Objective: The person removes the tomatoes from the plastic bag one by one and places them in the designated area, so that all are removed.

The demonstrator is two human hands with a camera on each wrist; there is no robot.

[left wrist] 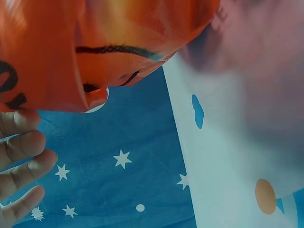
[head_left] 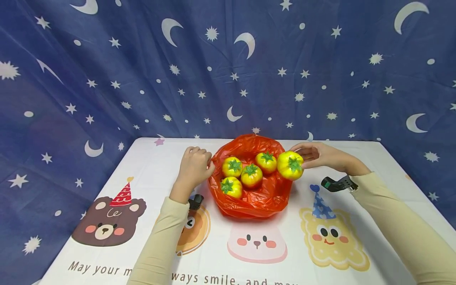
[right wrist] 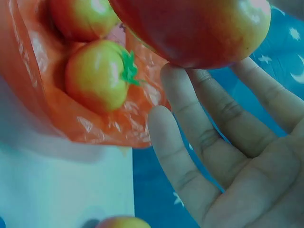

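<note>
A red plastic bag [head_left: 249, 208] stands wide open on the table with several yellow-red tomatoes inside, among them one tomato [head_left: 251, 176] near the middle. My right hand [head_left: 317, 155] holds another tomato [head_left: 290, 165] over the bag's right rim, its green leafy top facing the head camera. In the right wrist view the fingertips [right wrist: 175, 76] touch the underside of this tomato [right wrist: 199, 33]; the thumb is hidden. At the left rim, my left hand [head_left: 194, 168] grips the bag's edge with bent fingers. The left wrist view shows the bag [left wrist: 42, 57] against the index finger; a pink blur fills the right.
A white tablecloth [head_left: 117, 261] with printed cartoon animals and lettering covers the table. Behind it hangs a blue curtain [head_left: 270, 99] with moons and stars. Dark wrist cameras [head_left: 336, 184] sit on both forearms.
</note>
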